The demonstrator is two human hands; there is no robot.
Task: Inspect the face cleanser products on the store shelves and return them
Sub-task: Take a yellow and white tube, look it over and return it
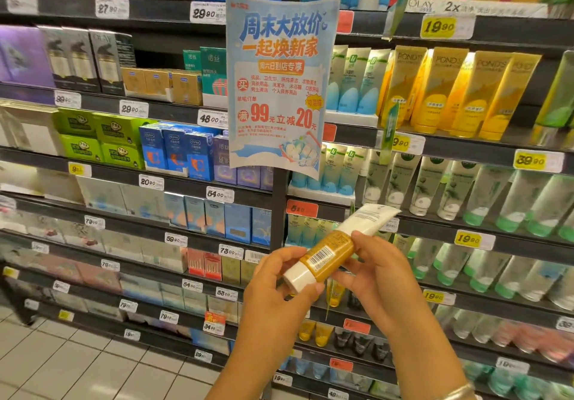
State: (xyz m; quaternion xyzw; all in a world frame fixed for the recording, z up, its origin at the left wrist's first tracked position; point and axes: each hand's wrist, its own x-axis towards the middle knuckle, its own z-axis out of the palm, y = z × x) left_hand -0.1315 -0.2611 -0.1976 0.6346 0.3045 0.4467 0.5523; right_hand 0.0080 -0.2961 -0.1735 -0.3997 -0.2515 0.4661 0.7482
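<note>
Nearest the lens, at about 5 o'clock: a right forearm with a pale bracelet (456, 393) at the wrist, rising to the right hand (380, 278). At 6 o'clock, the left hand (273, 287) on a bare forearm. Both grasping one face cleanser tube (335, 247) — held tilted, white cap (299, 278) low toward 7 o'clock, flat crimped end high toward 1 o'clock. Left thumb and fingers curled round the cap end; right fingertips pinching the tube's middle from the 3 o'clock side. Tube body white at the upper half, amber lower down, with a barcode label (321, 258) facing the camera.

Tube off the shelf, held in front of the dark upright post between two shelving bays.

Hanging from that post at 12 o'clock — a light-blue promotional poster (279, 82) with red and orange Chinese print and the figures 99 and 20.

At 2 o'clock, a row of yellow Pond's tubes (450, 92) standing cap-down. At 3 o'clock, pale tubes with green caps (509, 201). At 9 to 10 o'clock, boxed goods: green boxes (93, 138), blue Durex boxes (177, 154). Yellow and white price tags along the shelf edges. Pale floor tiles (77, 365) at 8 o'clock.
</note>
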